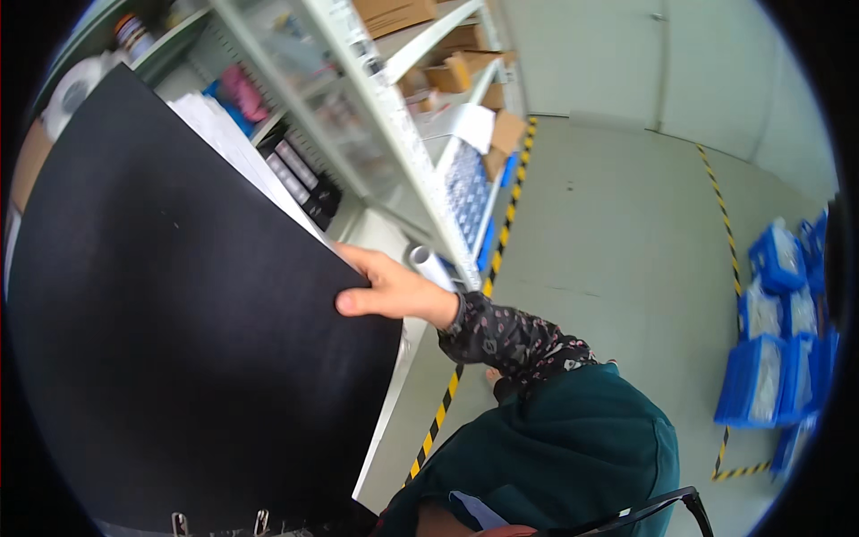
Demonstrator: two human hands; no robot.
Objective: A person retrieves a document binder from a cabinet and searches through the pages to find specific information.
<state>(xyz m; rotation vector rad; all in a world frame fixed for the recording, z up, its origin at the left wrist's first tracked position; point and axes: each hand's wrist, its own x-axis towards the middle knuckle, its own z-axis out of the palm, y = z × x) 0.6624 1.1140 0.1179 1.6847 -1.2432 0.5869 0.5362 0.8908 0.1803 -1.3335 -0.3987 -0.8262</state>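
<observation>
A large black sheet [179, 313] fills the left half of the view and leans against the shelving. My right hand [394, 291] grips its right edge, thumb on the front face and fingers behind it. The forearm wears a dark patterned sleeve [510, 340] and comes in from the lower right over a teal garment [573, 438]. Two metal clips [219, 521] sit on the sheet's bottom edge. My left hand is not in the picture.
A pale metal shelf rack [394, 134] holds cardboard boxes [465, 72], black binders [300, 174] and white papers [224, 134]. Yellow-black tape [501, 233] runs along the grey floor. Several blue bins [774, 340] stand at the right. A white roll [434, 266] lies by my hand.
</observation>
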